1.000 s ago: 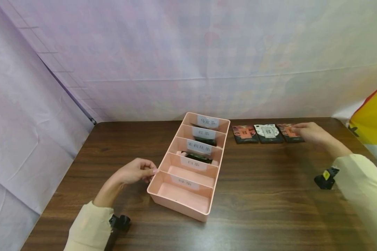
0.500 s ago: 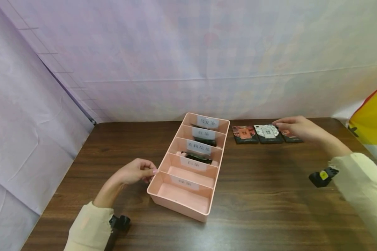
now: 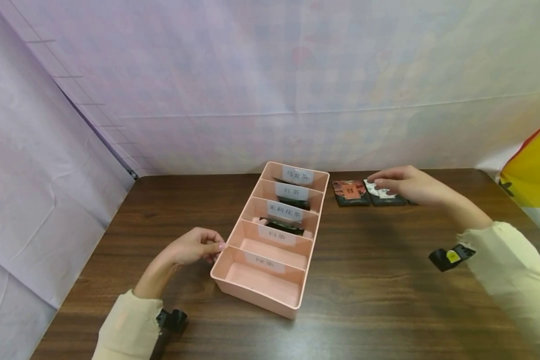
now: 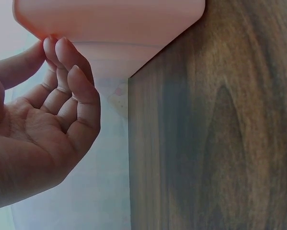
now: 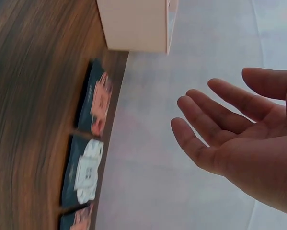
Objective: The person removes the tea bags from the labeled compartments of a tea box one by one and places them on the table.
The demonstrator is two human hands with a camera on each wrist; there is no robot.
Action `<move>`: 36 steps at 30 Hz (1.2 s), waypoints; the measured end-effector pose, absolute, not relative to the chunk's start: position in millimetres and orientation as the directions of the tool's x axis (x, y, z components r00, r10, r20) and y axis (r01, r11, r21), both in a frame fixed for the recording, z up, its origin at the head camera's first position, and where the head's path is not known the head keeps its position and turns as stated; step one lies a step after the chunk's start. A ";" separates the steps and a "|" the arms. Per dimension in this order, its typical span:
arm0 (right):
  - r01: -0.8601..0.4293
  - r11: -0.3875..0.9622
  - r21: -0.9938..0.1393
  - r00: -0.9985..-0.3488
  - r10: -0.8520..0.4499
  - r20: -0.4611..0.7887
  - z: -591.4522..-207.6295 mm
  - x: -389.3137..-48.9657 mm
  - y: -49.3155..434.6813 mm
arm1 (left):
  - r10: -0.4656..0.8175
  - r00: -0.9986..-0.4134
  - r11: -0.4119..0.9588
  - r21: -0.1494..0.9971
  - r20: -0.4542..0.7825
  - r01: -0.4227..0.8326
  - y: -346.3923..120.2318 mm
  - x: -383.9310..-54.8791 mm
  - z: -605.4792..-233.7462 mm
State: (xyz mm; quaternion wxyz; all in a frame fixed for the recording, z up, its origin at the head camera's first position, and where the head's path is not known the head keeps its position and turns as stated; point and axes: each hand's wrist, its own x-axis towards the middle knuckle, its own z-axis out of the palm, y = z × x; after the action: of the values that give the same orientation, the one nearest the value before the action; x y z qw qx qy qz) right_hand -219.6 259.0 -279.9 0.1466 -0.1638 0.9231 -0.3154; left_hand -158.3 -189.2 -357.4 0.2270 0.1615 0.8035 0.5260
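Note:
A long pink divided box [image 3: 265,285] stands on the table, its compartments marked with white labels in Chinese. Dark packets [image 3: 282,226] sit in its three rear compartments; the two front ones show bare floors. My left hand [image 3: 193,246] pinches the box's left rim between thumb and fingertips, as the left wrist view confirms. Over the row of flat tea sachets to the right hovers my right hand [image 3: 409,184], fingers loosely extended and holding nothing. An orange sachet [image 5: 102,103] lies nearest the box, then a white one [image 5: 86,172]. The third, orange sachet [image 5: 80,220] is mostly hidden in the head view.
Brown wooden table [image 3: 364,300] surrounds the box. A pale curtain [image 3: 207,100] hangs along its back edge, with another white cloth at the left. Yellow and red fabric [image 3: 531,170] hangs at the far right.
My right hand has left the rightmost orange sachet and moved left, now over the white one. The left hand and the box have stayed put.

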 end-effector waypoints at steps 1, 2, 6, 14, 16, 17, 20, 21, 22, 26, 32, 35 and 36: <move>-0.223 0.746 -0.627 -0.900 -0.405 -0.161 -279.4 -218.4 256.4 | 0.499 -0.845 0.394 0.919 -0.194 0.022 -189.2 -158.2 -357.5; -0.232 0.740 -0.631 -0.895 -0.416 -0.160 -279.2 -217.4 253.7 | 0.500 -0.844 0.394 0.919 -0.193 0.024 -189.3 -158.2 -357.5; -0.259 0.708 -0.657 -0.874 -0.461 -0.152 -278.9 -212.6 242.2 | 0.498 -0.845 0.396 0.918 -0.196 0.020 -189.3 -158.1 -356.8; -0.292 0.647 -0.704 -0.837 -0.529 -0.139 -282.1 -204.3 222.2 | 0.492 -0.847 0.420 0.907 -0.202 0.028 -188.6 -158.1 -353.3; -0.310 0.643 -0.700 -0.833 -0.539 -0.127 -283.5 -203.1 218.2 | 0.486 -0.848 0.429 0.903 -0.210 0.023 -188.4 -158.1 -352.6; -0.319 0.642 -0.697 -0.830 -0.544 -0.121 -284.2 -202.7 216.3 | 0.484 -0.849 0.431 0.902 -0.212 0.021 -188.3 -158.1 -352.1; -0.355 0.634 -0.687 -0.826 -0.557 -0.088 -287.2 -201.9 211.3 | 0.477 -0.850 0.434 0.901 -0.221 0.010 -188.2 -158.2 -351.5; -0.365 0.630 -0.686 -0.823 -0.562 -0.078 -288.0 -201.5 209.9 | 0.476 -0.851 0.435 0.901 -0.223 0.007 -188.2 -158.3 -351.5; -0.375 0.625 -0.684 -0.820 -0.568 -0.070 -288.6 -201.1 208.3 | 0.475 -0.851 0.434 0.901 -0.224 0.005 -188.3 -158.4 -351.4; -0.390 0.616 -0.684 -0.810 -0.583 -0.063 -290.0 -198.8 203.3 | 0.482 -0.847 0.419 0.908 -0.222 0.001 -189.1 -158.4 -351.0; -0.391 0.614 -0.686 -0.801 -0.594 -0.074 -291.7 -197.2 198.0 | 0.494 -0.840 0.401 0.916 -0.223 -0.008 -191.8 -158.3 -350.1; -0.404 0.604 -0.687 -0.797 -0.601 -0.060 -292.6 -196.4 194.6 | 0.481 -0.846 0.403 0.915 -0.232 -0.022 -191.9 -158.2 -349.0; -0.406 0.601 -0.688 -0.797 -0.602 -0.056 -292.7 -195.9 193.2 | 0.476 -0.848 0.405 0.914 -0.233 -0.024 -191.8 -158.1 -348.6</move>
State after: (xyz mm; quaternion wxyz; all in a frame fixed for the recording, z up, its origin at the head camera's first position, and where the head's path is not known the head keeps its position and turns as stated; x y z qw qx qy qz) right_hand -195.9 193.2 -292.7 0.1424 -0.2852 0.8834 -0.3436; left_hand -158.1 -191.8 -348.6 0.2372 0.1407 0.8039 0.5270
